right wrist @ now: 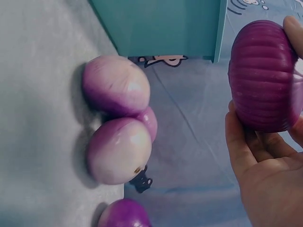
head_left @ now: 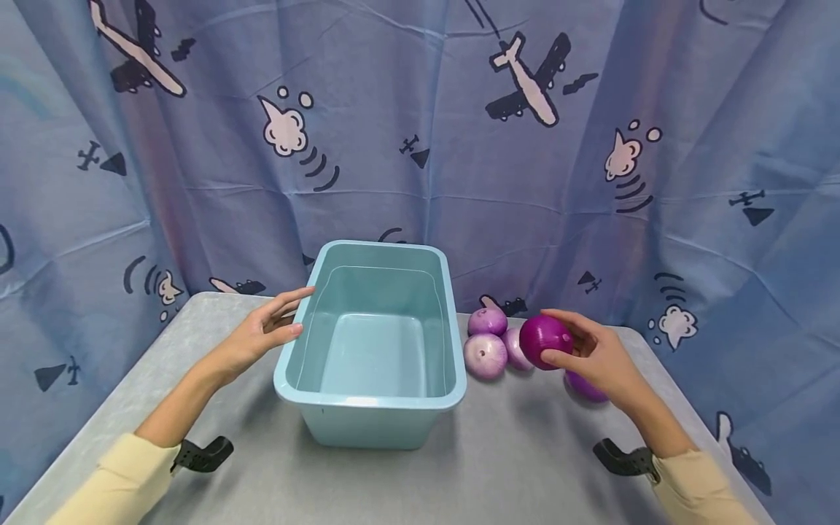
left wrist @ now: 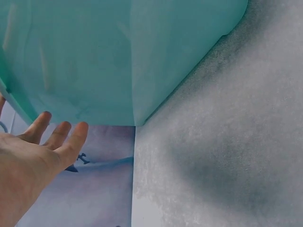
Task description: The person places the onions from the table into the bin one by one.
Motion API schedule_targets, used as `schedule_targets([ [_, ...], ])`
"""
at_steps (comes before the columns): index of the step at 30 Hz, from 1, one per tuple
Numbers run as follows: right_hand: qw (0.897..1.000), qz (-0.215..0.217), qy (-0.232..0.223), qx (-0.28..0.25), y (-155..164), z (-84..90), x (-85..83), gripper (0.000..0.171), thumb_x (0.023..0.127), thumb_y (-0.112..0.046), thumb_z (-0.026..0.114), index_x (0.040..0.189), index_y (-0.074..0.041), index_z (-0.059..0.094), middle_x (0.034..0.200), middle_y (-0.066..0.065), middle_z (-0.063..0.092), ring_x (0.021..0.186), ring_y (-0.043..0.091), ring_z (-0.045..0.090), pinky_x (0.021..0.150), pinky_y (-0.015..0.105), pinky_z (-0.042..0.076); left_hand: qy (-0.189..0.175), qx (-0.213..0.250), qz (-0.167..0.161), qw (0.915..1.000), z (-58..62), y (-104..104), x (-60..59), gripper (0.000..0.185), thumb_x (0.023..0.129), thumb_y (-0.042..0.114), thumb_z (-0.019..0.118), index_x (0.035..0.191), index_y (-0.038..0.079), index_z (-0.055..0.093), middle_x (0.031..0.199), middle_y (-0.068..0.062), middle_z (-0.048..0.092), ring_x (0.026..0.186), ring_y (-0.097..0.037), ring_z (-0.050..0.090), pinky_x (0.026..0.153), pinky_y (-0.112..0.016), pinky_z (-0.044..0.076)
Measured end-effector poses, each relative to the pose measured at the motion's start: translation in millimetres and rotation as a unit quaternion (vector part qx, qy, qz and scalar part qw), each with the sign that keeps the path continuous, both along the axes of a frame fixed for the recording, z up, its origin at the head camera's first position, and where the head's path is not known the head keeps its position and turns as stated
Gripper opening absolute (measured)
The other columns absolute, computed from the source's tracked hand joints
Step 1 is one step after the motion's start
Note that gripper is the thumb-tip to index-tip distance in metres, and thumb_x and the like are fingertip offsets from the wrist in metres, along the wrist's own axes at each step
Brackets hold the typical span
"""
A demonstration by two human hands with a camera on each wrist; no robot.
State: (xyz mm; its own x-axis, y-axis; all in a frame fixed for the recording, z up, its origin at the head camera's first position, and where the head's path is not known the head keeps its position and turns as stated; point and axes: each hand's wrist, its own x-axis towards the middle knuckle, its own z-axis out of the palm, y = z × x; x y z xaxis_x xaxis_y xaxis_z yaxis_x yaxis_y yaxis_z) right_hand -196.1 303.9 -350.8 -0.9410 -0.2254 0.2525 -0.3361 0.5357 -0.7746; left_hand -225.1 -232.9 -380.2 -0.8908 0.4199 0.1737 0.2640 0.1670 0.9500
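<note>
My right hand [head_left: 600, 357] grips a deep-purple red onion [head_left: 545, 341] between thumb and fingers, held up above the table. The right wrist view shows the ribbed side of this onion [right wrist: 262, 75]. A light-blue plastic basin [head_left: 370, 401] stands in the middle of the table, with nothing inside it. At its left rim is my left hand [head_left: 252, 339], thumb and fingers spread loosely; fingertips and thumb are at the rim. Seen from the left wrist, these fingers [left wrist: 73, 142] lie beside the basin's outer wall [left wrist: 85, 61].
Right of the basin sit pale purple onions: one at the back [head_left: 488, 321], one in front [head_left: 485, 356] and one partly hidden [head_left: 516, 350]. Another purple onion [head_left: 584, 386] lies beneath my right hand. A blue patterned curtain [head_left: 394, 109] hangs behind the grey table [head_left: 512, 467].
</note>
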Motion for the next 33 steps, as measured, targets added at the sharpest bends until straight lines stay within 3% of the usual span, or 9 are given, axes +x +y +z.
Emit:
schedule_targets([
  [13,0.998,0.042,-0.017,-0.049,-20,15.6,-15.7,0.059,0.091,-0.016,0.079,0.145,-0.012,0.056,0.134,0.014,0.058,0.104,0.025,0.065,0.081,0.032,0.057,-0.004,-0.005,0.005,1.0,2.8,-2,-1.2,0.061,0.102,0.017,0.06,0.159,0.017,0.037,0.159,-0.016,0.032,0.142,-0.038,0.034,0.104,-0.053,0.039],
  [26,0.995,0.078,-0.001,-0.06,-51,32.2,-29.6,0.062,0.088,-0.016,0.083,0.144,-0.015,0.058,0.135,0.01,0.06,0.109,0.03,0.063,0.086,0.032,0.055,-0.009,-0.009,0.012,0.9999,6.9,0,-4.5,0.058,0.101,0.017,0.064,0.155,0.014,0.042,0.159,-0.013,0.033,0.145,-0.036,0.029,0.106,-0.057,0.035],
  [33,0.985,0.131,-0.001,-0.116,-76,38.8,-38.1,0.062,0.084,-0.004,0.083,0.141,-0.009,0.06,0.134,0.012,0.06,0.109,0.032,0.064,0.091,0.035,0.054,-0.01,-0.004,0.013,0.9999,9.4,0,-3.6,0.057,0.1,0.016,0.065,0.153,0.012,0.045,0.158,-0.011,0.036,0.145,-0.033,0.029,0.102,-0.032,0.042],
])
